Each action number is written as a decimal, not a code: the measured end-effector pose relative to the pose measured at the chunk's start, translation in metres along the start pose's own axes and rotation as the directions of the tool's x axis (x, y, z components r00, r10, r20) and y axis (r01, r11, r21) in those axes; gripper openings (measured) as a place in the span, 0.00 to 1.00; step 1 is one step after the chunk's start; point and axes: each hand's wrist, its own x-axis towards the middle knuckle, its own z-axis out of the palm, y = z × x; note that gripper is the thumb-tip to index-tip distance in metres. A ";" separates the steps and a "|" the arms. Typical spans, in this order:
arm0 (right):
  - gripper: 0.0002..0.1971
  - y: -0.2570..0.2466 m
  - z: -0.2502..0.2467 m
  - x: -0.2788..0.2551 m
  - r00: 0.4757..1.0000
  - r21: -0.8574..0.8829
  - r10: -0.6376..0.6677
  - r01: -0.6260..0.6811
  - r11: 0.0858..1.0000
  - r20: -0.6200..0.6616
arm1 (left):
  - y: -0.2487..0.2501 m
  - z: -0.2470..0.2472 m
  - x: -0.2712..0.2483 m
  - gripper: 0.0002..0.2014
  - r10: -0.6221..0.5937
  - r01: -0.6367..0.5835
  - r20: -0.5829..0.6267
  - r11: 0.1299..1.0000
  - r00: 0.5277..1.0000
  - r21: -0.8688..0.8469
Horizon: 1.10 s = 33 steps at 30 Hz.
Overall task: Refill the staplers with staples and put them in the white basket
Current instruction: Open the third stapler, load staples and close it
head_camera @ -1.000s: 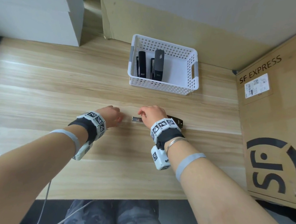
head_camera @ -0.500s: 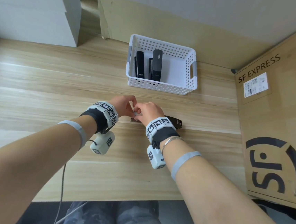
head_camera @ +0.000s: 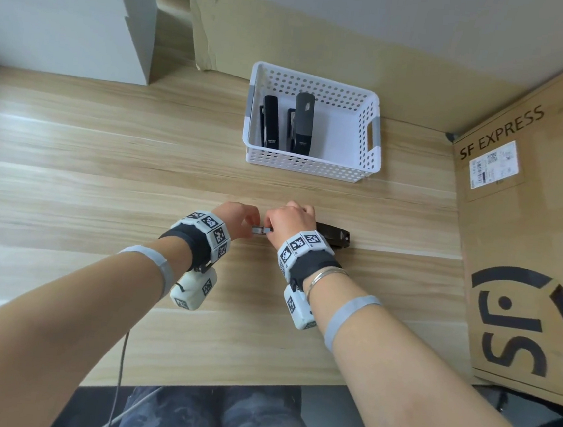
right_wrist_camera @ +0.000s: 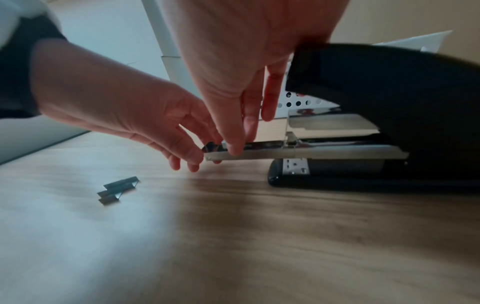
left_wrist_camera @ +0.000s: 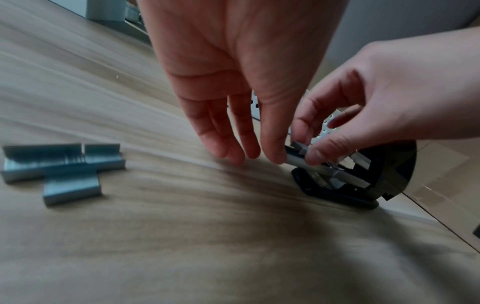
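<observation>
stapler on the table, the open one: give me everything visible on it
The black stapler lies flat on the wooden table, nearer the person than the white basket. Its glossy black top cover is swung up, and the silver metal staple channel sticks out toward the person's left, above the black base with its metal anvil plate. The right hand pinches the channel's outer end with thumb and fingers. The left hand meets it at the tip; whether it holds staples is unclear. Loose staple strips lie apart from it.
</observation>
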 end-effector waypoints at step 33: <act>0.15 0.001 -0.027 -0.001 0.962 0.006 0.223 -0.227 0.974 0.158 | -0.025 -0.022 0.002 0.22 -0.067 0.061 0.051 0.992 0.996 0.113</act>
